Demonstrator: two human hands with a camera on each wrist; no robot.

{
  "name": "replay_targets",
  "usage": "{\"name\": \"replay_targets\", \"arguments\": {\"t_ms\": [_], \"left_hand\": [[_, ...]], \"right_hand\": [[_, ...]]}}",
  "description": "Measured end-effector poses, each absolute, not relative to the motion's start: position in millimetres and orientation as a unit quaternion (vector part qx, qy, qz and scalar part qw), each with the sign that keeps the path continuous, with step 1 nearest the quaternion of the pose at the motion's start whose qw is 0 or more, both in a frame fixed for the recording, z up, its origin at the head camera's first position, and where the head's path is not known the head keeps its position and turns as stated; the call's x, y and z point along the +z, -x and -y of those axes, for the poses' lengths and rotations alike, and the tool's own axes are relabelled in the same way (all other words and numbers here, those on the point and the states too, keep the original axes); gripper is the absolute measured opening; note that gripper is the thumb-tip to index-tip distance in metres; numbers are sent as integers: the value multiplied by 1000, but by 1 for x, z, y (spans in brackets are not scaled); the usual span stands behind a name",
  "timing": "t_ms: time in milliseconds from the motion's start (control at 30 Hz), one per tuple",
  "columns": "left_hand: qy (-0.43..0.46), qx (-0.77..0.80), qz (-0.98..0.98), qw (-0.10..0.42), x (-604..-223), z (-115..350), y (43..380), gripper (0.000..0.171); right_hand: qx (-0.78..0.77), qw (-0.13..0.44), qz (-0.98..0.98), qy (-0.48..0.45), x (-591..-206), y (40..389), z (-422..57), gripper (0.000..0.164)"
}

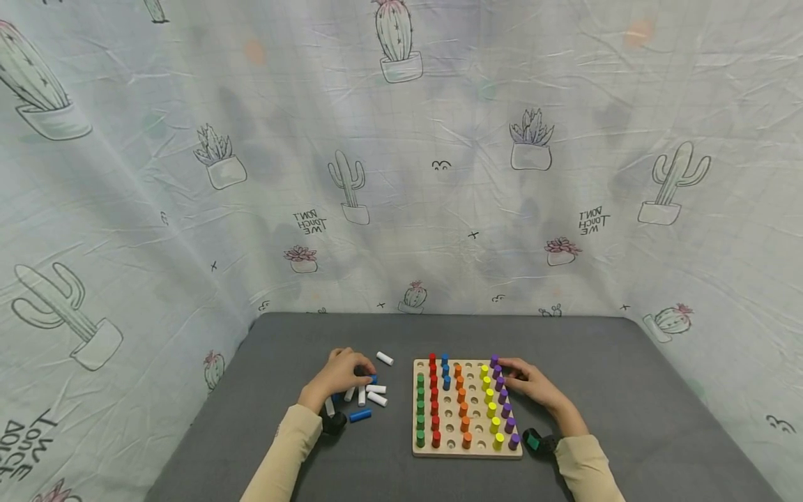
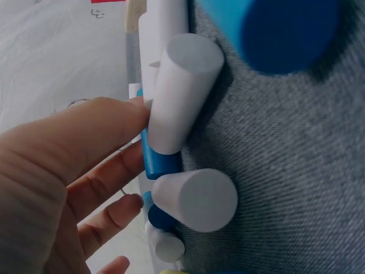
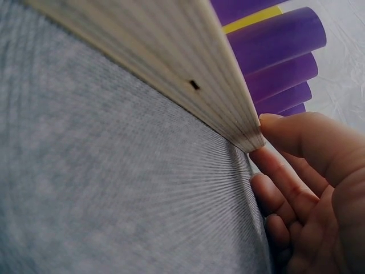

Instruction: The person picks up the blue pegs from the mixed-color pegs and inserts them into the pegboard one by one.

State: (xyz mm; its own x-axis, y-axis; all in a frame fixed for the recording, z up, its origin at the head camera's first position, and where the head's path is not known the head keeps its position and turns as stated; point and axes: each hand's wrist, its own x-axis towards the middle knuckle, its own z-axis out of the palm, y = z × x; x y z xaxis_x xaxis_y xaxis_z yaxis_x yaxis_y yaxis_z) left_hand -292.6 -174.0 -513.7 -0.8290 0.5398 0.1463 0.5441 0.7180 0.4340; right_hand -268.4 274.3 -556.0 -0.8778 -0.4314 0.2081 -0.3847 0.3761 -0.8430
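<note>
My left hand [image 1: 343, 373] is over a loose pile of pegs left of the wooden pegboard [image 1: 464, 454]. Its thumb and index finger pinch a blue peg [image 1: 373, 380], partly covered by a white peg [image 2: 185, 94] in the left wrist view. Another white peg [image 2: 208, 200] lies close below the fingers. At the board's far right corner, my right hand [image 1: 533, 382] grips the edge, thumb at the top and index finger at the lower side. A row of purple pegs [image 3: 279, 40] stands beside that thumb.
Green, red, blue, orange, yellow and purple pegs stand in columns on the board. A white peg [image 1: 385, 358] lies behind the pile and a blue peg [image 1: 360, 415] in front. The grey table [image 1: 389, 474] meets a cactus-print curtain [image 1: 439, 209] at the back.
</note>
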Motion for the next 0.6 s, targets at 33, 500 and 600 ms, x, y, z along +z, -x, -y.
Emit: {"name": "replay_targets", "arguments": {"t_ms": [33,500,600], "left_hand": [[294,-235,927,8,-514,174,292,10],[291,-224,930,25,-517,168,294,12],[288,-224,930,37,-517,166,294,12]], "right_hand": [[-503,24,-828,248,-556,268,-274,42],[-505,32,-830,236,-552,267,-274,43],[-502,34,-833,231,-553,267,-274,44]]}}
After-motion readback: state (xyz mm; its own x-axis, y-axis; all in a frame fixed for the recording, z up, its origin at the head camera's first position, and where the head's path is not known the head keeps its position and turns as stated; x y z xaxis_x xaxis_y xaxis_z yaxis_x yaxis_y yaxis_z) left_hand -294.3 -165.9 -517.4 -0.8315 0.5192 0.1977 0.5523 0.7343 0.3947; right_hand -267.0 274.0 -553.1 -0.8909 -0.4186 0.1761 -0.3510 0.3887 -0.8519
